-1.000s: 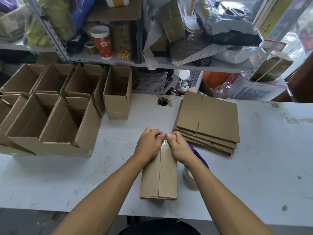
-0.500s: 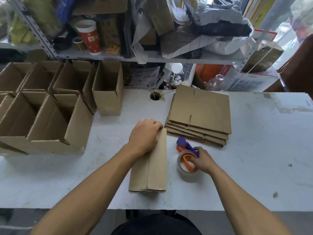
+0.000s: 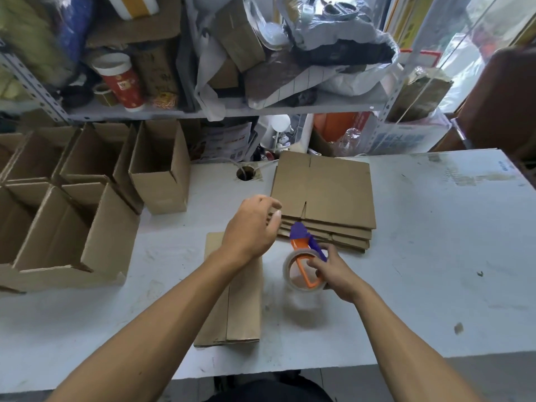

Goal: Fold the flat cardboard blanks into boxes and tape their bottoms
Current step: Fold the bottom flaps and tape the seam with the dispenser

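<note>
Fingers of my left hand [image 3: 251, 227] had come off the box [image 3: 232, 297] and hung loosely curled, holding nothing, above its far end, reaching toward the stack of flat blanks [image 3: 324, 198]. Half a second earlier that hand was still pressing down on the box's far end; a second earlier both hands were smoothing tape there together. My right hand [image 3: 330, 274] had gone to the tape dispenser [image 3: 304, 256] and gripped it, fingers curled round the roll and orange frame, purple blade end pointing at the stack. It sat on the table [image 3: 435, 256] just right of the box, same spot as half a second ago.

Box lay bottom up in front of me, flaps shut along the centre seam. I couldn't make out the tape on the seam at this sharpness. Judged: bottom on this one was done, since both hands had left it. It still needed moving over to the finished open boxes [image 3: 72, 227] on the left. Next blank was the top one of the stack, near my left fingertips.
</note>
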